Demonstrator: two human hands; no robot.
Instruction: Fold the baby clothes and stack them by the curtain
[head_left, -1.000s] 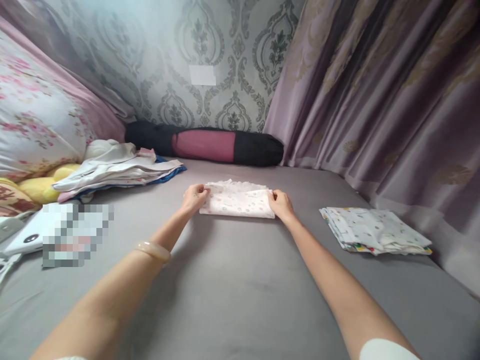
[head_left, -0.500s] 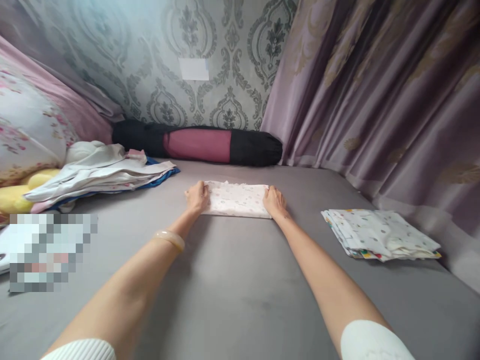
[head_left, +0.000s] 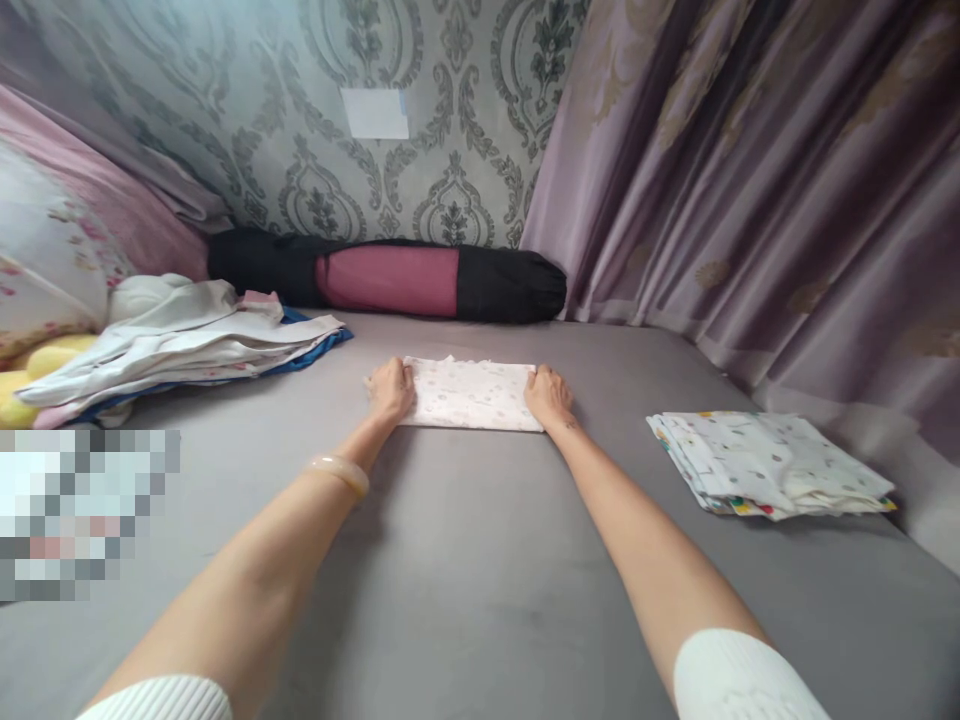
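Small whitish-pink cloth (head_left: 472, 395), soft, small faint prints, folded to a flat oblong with a ruffled far edge, lying mid-bed on the smooth matte grey sheet (head_left: 465, 540). Left hand (head_left: 391, 390) gripping its left end, fingers curled; right hand (head_left: 550, 396) gripping its right end, fingers bent the same way. Glossy cream bangle (head_left: 342, 475), round, on left wrist; white sleeves (head_left: 750, 672), left one ribbed. Right side, well apart: folded stack (head_left: 772, 465) of thin white printed fabric, roughly four-sided, layers showing at the edge. Left side: loose heap of clothes (head_left: 195, 335), creased, mostly white with blue below, near a puffy floral pillow (head_left: 52, 240). Blurred-out patch at left edge, contents can't tell. Far end: long tube-shaped bag (head_left: 386, 282), black with maroon middle, below grey damask-patterned wall (head_left: 457, 120). Shiny purple curtain (head_left: 675, 180) hangs in deep folds at right.
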